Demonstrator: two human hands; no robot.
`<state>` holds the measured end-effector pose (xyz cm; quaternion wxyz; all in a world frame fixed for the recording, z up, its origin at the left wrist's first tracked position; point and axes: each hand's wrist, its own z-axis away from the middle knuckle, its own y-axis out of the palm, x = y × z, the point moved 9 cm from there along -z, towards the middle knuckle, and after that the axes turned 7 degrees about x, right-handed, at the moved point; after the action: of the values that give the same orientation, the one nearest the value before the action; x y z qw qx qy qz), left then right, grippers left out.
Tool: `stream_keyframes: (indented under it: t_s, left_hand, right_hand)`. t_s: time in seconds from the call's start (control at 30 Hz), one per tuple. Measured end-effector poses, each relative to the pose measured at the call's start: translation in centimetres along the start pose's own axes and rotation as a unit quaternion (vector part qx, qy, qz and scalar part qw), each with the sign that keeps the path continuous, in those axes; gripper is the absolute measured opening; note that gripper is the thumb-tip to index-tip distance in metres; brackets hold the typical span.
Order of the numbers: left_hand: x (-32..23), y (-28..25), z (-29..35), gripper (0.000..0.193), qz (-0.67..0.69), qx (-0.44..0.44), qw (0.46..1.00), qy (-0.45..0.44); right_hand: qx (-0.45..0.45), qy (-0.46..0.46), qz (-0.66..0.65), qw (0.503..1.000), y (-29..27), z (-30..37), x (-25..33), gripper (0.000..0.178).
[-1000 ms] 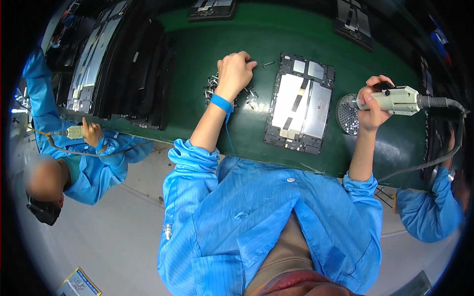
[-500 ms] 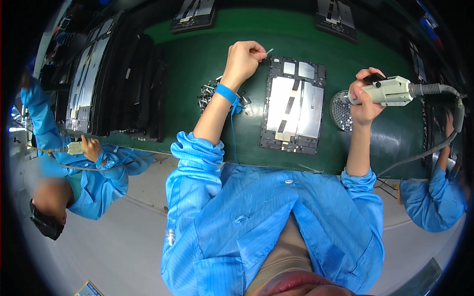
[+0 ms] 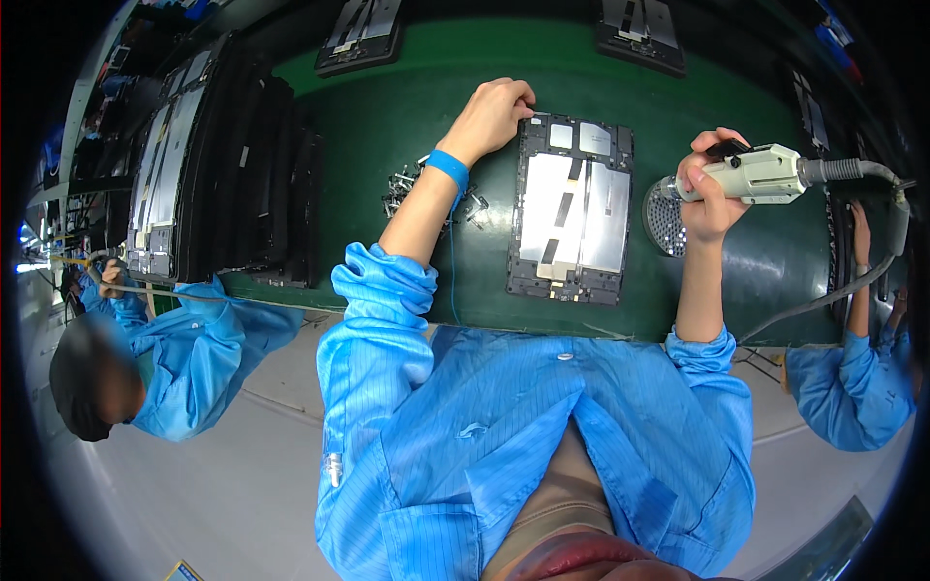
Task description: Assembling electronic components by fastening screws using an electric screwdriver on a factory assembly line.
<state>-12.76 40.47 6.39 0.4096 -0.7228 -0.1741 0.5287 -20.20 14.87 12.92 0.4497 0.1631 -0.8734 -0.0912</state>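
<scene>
Bench: a green bench [image 3: 475, 53] fills the space before the person, its near edge running along the front of the blue jacket [image 3: 542, 387].
Device panel: a dark-framed device panel [image 3: 604, 218] with silvery plates and black strips lies flat around the middle of the bench, closer to the near edge than to the far one.
Left hand: the left hand [image 3: 499, 111] reaches to the panel's far left corner; its grip is narrow, thumb and fingers drawn together, and I cannot tell whether anything is between them.
Left wrist: a blue wristband [image 3: 448, 167], with a thin cord [image 3: 453, 281] hanging toward the bench's near edge.
Right hand: the right hand [image 3: 712, 194] has its grip wrapped around a cream power tool [image 3: 772, 177], right of the panel.
Tool: its nose points left above a round perforated dish [image 3: 665, 225]; a grey cable [image 3: 864, 278] loops from its back end along the bench's right side.
Small parts: a loose heap of metallic pieces [image 3: 399, 189] lies left of the panel, partly behind the left forearm.
Bench left: a row of dark panels [image 3: 262, 184] stands close-packed.
Bench far edge: two more panels, one left [image 3: 360, 34], one right [image 3: 641, 34].
</scene>
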Motion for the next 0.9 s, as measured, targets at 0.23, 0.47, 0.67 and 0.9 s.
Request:
stream_keyframes:
  t_s: [0.23,0.47,0.67,0.9]
  left_hand:
    - [0.8,-0.5,0.9,0.004,0.125,-0.004,0.986,-0.106]
    - [-3.1,4.2,3.8,0.006,0.27,0.048,0.957,-0.096]
    - [-3.8,4.3,4.0,0.008,0.247,0.049,0.963,-0.098]
    - [-5.2,3.1,4.2,0.009,0.211,0.029,0.975,-0.068]
  right_hand:
    - [0.026,0.006,-0.049,0.998,1.6,-0.4,-0.3,0.047]
    - [0.062,-0.025,-0.081,0.994,5.0,-0.3,0.1,0.043]
    - [0.104,-0.021,-0.098,0.99,8.7,-0.5,-2.4,0.043]
    - [0.115,-0.02,-0.07,0.991,9.3,-0.2,-3.2,0.044]
